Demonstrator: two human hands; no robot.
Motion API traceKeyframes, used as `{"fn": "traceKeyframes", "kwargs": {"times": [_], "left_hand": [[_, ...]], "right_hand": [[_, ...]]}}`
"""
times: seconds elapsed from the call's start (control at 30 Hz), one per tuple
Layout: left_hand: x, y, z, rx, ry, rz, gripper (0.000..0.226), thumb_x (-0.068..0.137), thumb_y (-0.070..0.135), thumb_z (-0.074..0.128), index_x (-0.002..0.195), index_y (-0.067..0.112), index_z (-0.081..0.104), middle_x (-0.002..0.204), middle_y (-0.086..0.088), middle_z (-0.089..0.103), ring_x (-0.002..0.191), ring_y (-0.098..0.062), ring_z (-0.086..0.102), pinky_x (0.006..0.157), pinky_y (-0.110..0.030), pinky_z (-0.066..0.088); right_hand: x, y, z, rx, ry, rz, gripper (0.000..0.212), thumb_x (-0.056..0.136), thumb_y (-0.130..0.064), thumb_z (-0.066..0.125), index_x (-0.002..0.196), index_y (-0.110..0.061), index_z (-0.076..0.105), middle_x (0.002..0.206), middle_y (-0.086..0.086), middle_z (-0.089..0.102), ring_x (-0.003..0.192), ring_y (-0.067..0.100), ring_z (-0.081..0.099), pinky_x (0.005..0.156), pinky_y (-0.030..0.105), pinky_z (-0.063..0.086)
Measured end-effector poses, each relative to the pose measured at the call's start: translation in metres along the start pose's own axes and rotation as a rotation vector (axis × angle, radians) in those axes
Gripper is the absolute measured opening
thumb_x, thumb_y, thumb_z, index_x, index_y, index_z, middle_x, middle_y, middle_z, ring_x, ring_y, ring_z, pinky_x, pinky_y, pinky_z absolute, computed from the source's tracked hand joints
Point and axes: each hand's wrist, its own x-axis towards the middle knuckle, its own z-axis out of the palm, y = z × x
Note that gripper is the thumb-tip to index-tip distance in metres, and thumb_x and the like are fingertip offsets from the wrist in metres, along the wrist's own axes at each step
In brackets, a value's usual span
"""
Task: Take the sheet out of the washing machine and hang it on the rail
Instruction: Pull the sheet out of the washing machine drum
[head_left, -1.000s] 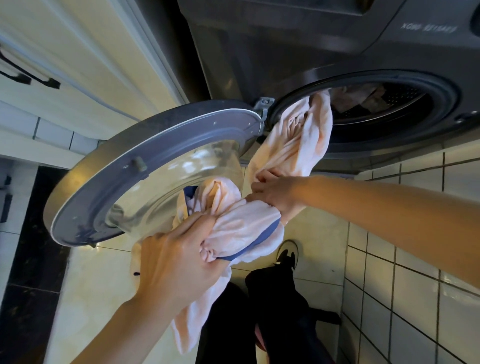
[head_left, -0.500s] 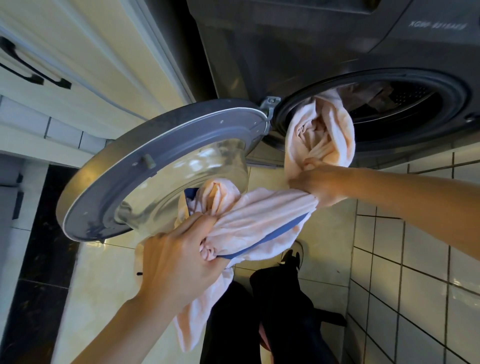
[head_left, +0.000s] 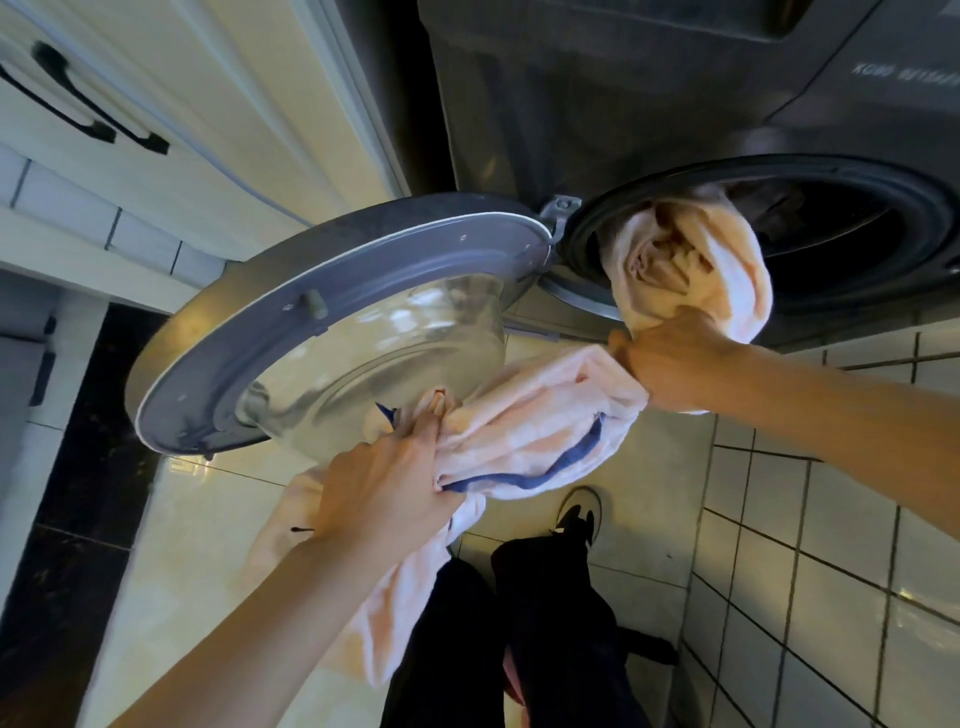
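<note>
A pale pink sheet (head_left: 524, 431) with a blue edge trails out of the dark washing machine (head_left: 623, 104) through its round drum opening (head_left: 852, 249). My right hand (head_left: 670, 364) grips the sheet just below the opening, where a bunched part still sits in the drum mouth. My left hand (head_left: 379, 493) grips a lower bundle of the sheet in front of the open door (head_left: 332, 322). The sheet's tail hangs down past my left wrist towards the floor. No rail is in view.
The glass-bowled door swings out to the left at hand height. Cream cupboards with black handles (head_left: 78, 98) stand at the left. A white tiled wall (head_left: 831, 519) rises at the right. My dark trousers and a shoe (head_left: 579, 512) are below on the glossy floor.
My right hand has slid along the sheet up and to the right, closer to the drum opening. The stretch of sheet between my hands has lengthened. My left hand has kept its hold.
</note>
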Motion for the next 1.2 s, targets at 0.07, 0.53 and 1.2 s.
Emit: {"fn": "traceKeyframes", "kwargs": {"times": [0.07,0.53,1.2], "left_hand": [[0.003,-0.002,0.005,0.000,-0.037,-0.044,0.057,0.080,0.055,0.052,0.128,0.028,0.038,0.104,0.003,0.062,0.086,-0.032,0.062,0.062,-0.033,0.043],[0.009,-0.034,0.018,-0.319,-0.265,-0.281,0.029,0.074,0.054,0.062,0.093,0.033,0.054,0.078,0.011,0.060,0.077,-0.018,0.061,0.071,-0.031,0.051],[0.022,0.002,0.029,-0.425,-0.226,-0.384,0.041,0.076,0.061,0.056,0.085,0.021,0.055,0.076,0.002,0.062,0.072,-0.021,0.061,0.067,-0.033,0.052]], "right_hand": [[-0.008,-0.003,-0.015,0.023,0.004,0.040,0.035,0.089,-0.034,0.043,0.117,-0.014,0.038,0.087,-0.003,0.053,0.084,0.023,0.055,0.077,0.037,0.047],[-0.056,-0.044,0.012,-0.072,0.547,-0.205,0.079,0.081,-0.003,0.033,0.144,-0.050,0.022,0.095,0.018,0.057,0.057,0.033,0.057,0.064,0.046,0.050],[-0.036,-0.092,-0.057,0.395,0.519,0.364,0.077,0.056,-0.003,0.070,0.121,-0.010,0.030,0.083,0.014,0.064,0.064,0.043,0.060,0.064,0.037,0.039]]}}
